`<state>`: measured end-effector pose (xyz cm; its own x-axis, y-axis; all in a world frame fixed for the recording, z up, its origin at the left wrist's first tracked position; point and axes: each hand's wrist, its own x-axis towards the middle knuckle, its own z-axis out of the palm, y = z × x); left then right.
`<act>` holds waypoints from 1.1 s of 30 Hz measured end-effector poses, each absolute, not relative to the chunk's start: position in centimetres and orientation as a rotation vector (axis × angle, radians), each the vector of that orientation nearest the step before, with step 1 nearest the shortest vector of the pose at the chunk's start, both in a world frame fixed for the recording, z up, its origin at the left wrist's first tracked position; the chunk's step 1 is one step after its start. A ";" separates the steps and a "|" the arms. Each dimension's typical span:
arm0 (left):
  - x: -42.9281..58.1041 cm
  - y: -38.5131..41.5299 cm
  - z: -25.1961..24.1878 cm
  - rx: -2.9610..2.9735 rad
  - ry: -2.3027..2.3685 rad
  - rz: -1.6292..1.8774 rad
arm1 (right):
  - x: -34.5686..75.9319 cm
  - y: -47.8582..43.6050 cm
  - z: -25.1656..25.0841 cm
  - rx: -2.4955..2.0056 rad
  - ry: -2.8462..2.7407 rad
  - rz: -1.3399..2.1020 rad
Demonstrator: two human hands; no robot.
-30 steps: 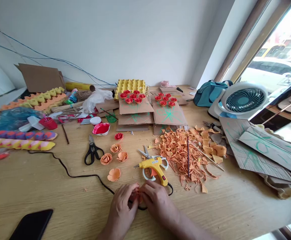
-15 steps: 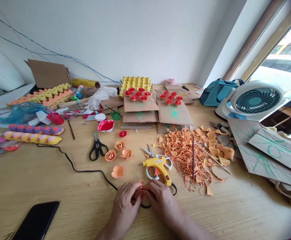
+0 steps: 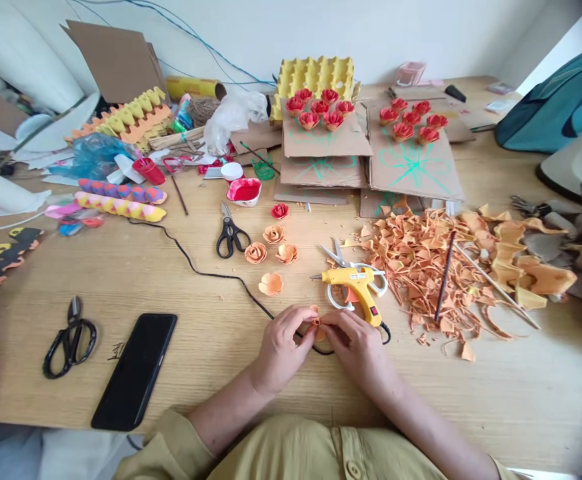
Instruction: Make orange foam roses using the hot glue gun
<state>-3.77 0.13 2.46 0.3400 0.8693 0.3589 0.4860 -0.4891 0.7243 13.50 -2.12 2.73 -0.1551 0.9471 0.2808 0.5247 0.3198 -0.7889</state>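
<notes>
My left hand (image 3: 283, 347) and my right hand (image 3: 355, 343) meet near the table's front middle, both pinching a small orange flower piece (image 3: 315, 323) between their fingertips. A yellow glue gun (image 3: 358, 280) lies just beyond my right hand, on top of white-handled scissors (image 3: 338, 252). Past my left hand sit several orange paper flowers (image 3: 271, 285) and one red flower (image 3: 279, 211). Black-handled scissors (image 3: 231, 233) lie left of these flowers. The glue gun's black cord passes behind and under my fingers.
Orange scraps (image 3: 421, 267) are heaped at the right. Cardboard sheets (image 3: 413, 167) bearing red flowers stand at the back, beside a yellow egg tray (image 3: 315, 77). A phone (image 3: 135, 373) and more black scissors (image 3: 72, 340) lie at the left. Part of another person shows at the left edge.
The view has tilted down and shifted left, bringing the second black scissors and my sleeves into sight. Both hands keep their pinch on the orange piece.
</notes>
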 end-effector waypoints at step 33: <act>-3.9 -0.2 4.0 2.162 1.093 1.250 | 13.2 -2.5 4.2 -1.192 -1.635 0.671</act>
<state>-3.92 -0.17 3.97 0.2894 0.7940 0.5346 0.4234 -0.6071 0.6724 13.24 -2.50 4.23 -0.0529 0.9234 0.3801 0.3906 0.3694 -0.8432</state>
